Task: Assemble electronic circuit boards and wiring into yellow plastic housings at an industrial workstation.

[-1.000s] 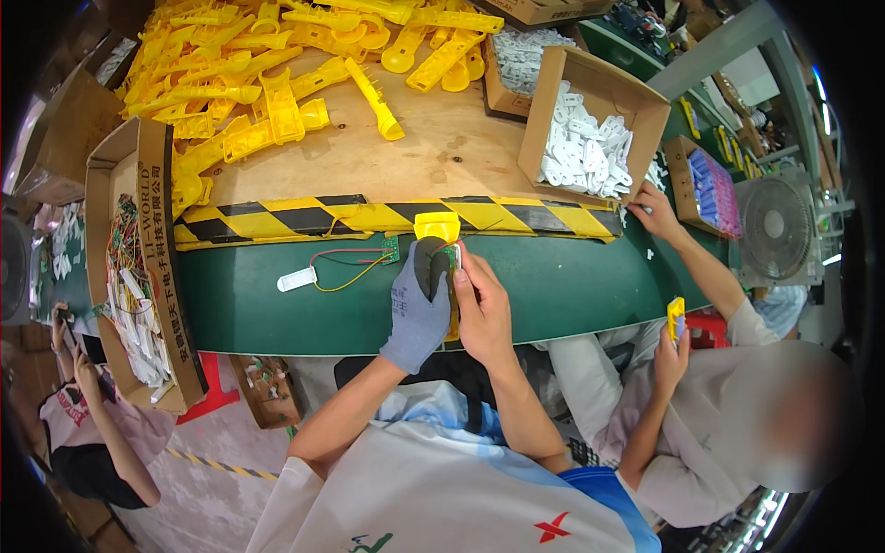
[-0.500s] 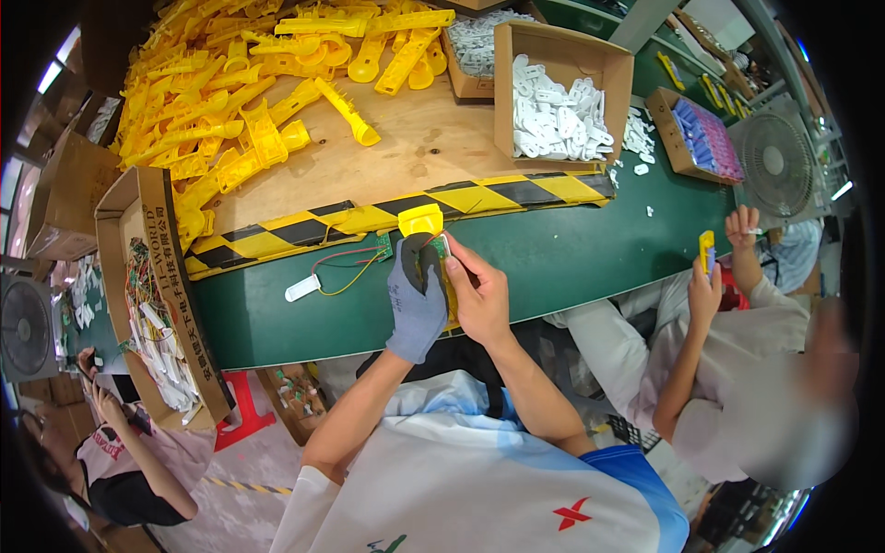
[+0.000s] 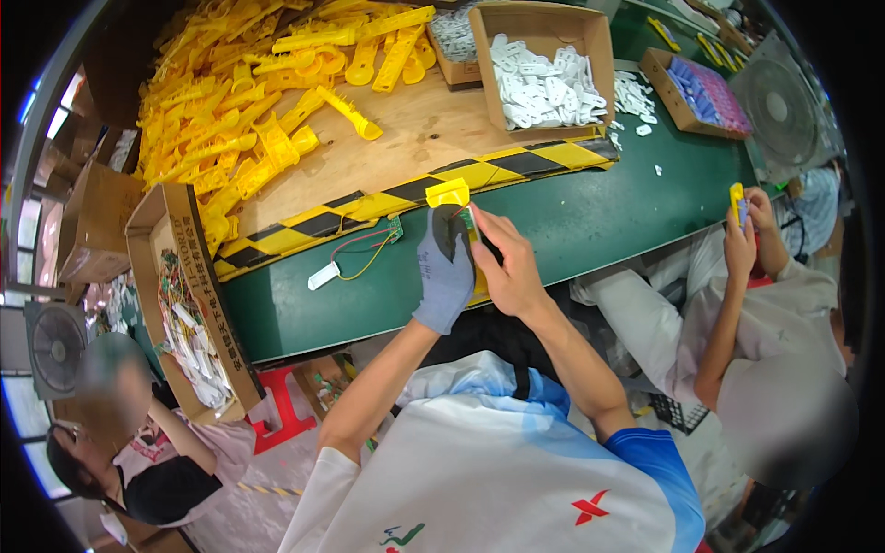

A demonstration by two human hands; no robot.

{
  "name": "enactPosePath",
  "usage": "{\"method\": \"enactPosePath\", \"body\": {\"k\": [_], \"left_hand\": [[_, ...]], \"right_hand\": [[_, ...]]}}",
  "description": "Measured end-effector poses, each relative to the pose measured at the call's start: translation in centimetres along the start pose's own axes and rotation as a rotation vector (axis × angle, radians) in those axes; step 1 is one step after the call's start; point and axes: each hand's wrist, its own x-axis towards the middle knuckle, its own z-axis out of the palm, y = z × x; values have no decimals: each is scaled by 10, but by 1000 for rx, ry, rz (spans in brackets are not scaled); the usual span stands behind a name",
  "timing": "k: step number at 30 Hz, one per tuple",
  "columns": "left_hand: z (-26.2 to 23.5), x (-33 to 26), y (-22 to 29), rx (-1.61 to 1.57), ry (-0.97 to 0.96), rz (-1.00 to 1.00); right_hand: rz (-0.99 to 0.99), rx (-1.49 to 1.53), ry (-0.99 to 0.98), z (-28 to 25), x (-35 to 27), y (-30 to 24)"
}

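Observation:
My left hand (image 3: 443, 279), in a grey-blue glove with dark fingertips, is closed round a yellow plastic casing (image 3: 449, 193). The casing's broad end sticks out above the glove. My bare right hand (image 3: 510, 267) is at its right side, fingers bent against its edge and thumb along the body. A strip of green circuit board shows between the hands; most of the casing is hidden. On the green bench to the left lies a white battery-like block (image 3: 324, 276), joined by red and yellow wires to a small green circuit board (image 3: 395, 229).
Yellow casings (image 3: 212, 120) are heaped on a wooden board edged with striped tape (image 3: 415, 198). Beyond stands a box of white parts (image 3: 548, 88). A carton of wired parts (image 3: 198, 318) is at left. To the right a co-worker's hands (image 3: 745, 230) hold a yellow item.
The view has shifted, moving the bench scene within it. My right hand's fingers have moved a little along the casing's edge. The co-worker's hands at right have come together on the yellow item.

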Motion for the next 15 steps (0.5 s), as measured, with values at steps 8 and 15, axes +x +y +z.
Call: {"method": "enactPosePath", "body": {"k": [8,15], "left_hand": [[-18,-19,58,-460,-523,-286],[-133,-18,42,1025,146,132]], "right_hand": [[237,-139,-344,-134,2,-9],[366,-947,320,-229,5,111]]}}
